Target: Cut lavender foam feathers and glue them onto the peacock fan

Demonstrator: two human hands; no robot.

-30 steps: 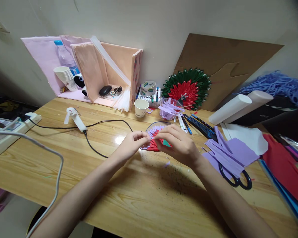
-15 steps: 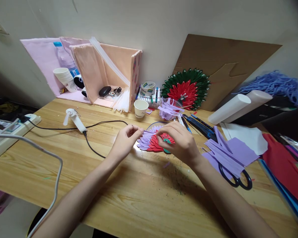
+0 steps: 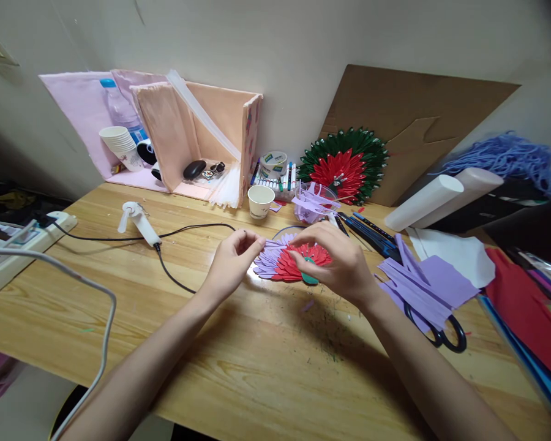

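My left hand [image 3: 233, 262] is closed in a pinch on the end of a narrow purple paper strip [image 3: 274, 243], held just above a paper flower. My right hand [image 3: 337, 260] hovers at the flower's right side, thumb and index finger apart with nothing visible between them. The paper flower [image 3: 287, 267] lies flat on the table, with lilac outer petals at its left, red inner petals and a green centre. Part of it is hidden behind my right hand.
A white hot glue gun [image 3: 143, 225] lies at left on its black cord. Behind the hands stand a paper cup [image 3: 260, 202] and a tub of purple scraps [image 3: 313, 205]. Black-handled scissors [image 3: 457, 334] lie under purple paper [image 3: 434, 282] at right. A finished-looking red and green flower [image 3: 340, 165] leans on cardboard [image 3: 408, 104].
My right thumb and index finger have parted from their pinch and drawn slightly to the right. My left hand stays almost in place with the strip.
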